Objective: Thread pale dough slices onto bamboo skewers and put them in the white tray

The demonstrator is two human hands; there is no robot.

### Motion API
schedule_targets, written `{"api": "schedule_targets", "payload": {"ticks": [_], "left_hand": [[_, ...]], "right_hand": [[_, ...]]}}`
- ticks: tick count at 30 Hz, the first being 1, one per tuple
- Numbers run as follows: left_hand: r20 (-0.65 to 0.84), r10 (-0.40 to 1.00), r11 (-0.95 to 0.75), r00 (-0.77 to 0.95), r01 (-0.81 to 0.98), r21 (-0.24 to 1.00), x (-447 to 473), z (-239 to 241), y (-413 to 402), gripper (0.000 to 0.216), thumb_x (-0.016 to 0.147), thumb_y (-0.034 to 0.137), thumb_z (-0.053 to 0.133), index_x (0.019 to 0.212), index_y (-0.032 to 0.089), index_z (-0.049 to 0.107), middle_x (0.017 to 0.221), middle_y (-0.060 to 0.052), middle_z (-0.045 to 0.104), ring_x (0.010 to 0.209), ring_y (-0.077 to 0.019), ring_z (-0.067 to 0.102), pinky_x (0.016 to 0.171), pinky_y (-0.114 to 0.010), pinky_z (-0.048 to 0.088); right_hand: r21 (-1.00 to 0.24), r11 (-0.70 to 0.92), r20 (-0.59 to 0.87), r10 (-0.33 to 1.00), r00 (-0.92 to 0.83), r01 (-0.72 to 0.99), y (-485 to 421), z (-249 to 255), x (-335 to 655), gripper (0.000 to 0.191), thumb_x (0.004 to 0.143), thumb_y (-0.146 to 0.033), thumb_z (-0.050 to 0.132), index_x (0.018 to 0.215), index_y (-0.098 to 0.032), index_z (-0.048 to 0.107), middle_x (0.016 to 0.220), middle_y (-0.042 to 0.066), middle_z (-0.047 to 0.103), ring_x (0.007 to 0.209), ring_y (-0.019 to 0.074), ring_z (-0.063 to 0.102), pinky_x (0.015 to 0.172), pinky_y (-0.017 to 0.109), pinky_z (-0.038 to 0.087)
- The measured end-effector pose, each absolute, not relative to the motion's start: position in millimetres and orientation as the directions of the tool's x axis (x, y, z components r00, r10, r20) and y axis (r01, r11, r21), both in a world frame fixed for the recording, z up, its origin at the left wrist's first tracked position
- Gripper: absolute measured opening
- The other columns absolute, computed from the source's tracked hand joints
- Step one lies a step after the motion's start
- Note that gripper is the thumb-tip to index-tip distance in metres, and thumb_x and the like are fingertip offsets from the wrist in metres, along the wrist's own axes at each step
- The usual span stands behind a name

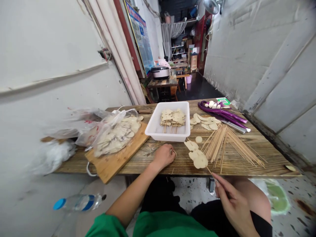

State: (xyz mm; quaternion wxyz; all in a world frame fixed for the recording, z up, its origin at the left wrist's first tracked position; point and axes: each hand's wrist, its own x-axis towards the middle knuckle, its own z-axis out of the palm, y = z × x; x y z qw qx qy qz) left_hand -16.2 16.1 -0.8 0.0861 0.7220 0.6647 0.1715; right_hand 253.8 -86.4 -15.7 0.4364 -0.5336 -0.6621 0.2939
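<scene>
My right hand [233,202] pinches the lower end of a bamboo skewer [209,171] at the table's front edge. Several thin, pale slices that look like potato [198,159] are threaded on this skewer, overlapping above the table. My left hand [165,155] is closed near the front of the table, with the edge of one pale slice [175,153] showing at its fingertips. Just beyond it stands a white plastic tub [155,126] holding filled skewers [172,118]. A loose round slice [198,139] lies beside the threaded ones.
Bare skewers [222,146] fan out on the right. Behind them lie loose slices [209,122], slender purple eggplants [229,116] and a knife [239,127]. On the left, a bag of slices [118,133] rests on a wooden cutting board [130,149]. A water bottle [81,201] is below.
</scene>
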Motion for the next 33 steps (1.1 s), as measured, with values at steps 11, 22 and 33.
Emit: {"api": "schedule_targets", "payload": {"ticks": [11,22,33], "left_hand": [[0.197,0.980,-0.062,-0.006,0.940,0.336,-8,-5,16,0.020,0.082,0.027,0.043,0.073,0.019,0.059,0.074,-0.005,0.062,0.070,-0.0165,0.056,0.064,-0.026,0.037],[-0.106,0.951,0.111,-0.289,0.002,0.994,-67,-10,8,0.037,0.075,0.046,0.058,0.092,0.013,0.061,0.077,-0.006,0.068,0.067,-0.0147,0.062,0.060,-0.025,0.049],[0.265,0.940,-0.334,0.215,0.730,0.596,-107,-11,-41,0.020,0.084,0.029,0.053,0.097,0.026,0.068,0.125,-0.006,0.057,0.121,-0.0215,0.046,0.104,-0.043,0.032]], "right_hand": [[-0.866,0.255,0.260,0.964,-0.049,0.430,-87,-13,253,0.035,0.087,-0.032,0.050,0.115,-0.016,0.063,0.066,0.001,0.064,0.052,0.0120,0.056,0.050,0.019,0.048],[-0.849,0.277,0.254,0.961,-0.112,0.450,-90,-16,252,0.035,0.089,-0.031,0.048,0.118,-0.016,0.061,0.065,0.001,0.067,0.047,0.0115,0.056,0.042,0.017,0.046],[-0.805,0.358,0.263,0.930,-0.256,0.474,-86,-16,226,0.033,0.089,-0.030,0.047,0.115,-0.017,0.064,0.088,0.006,0.074,0.059,0.0147,0.068,0.054,0.020,0.056]]}}
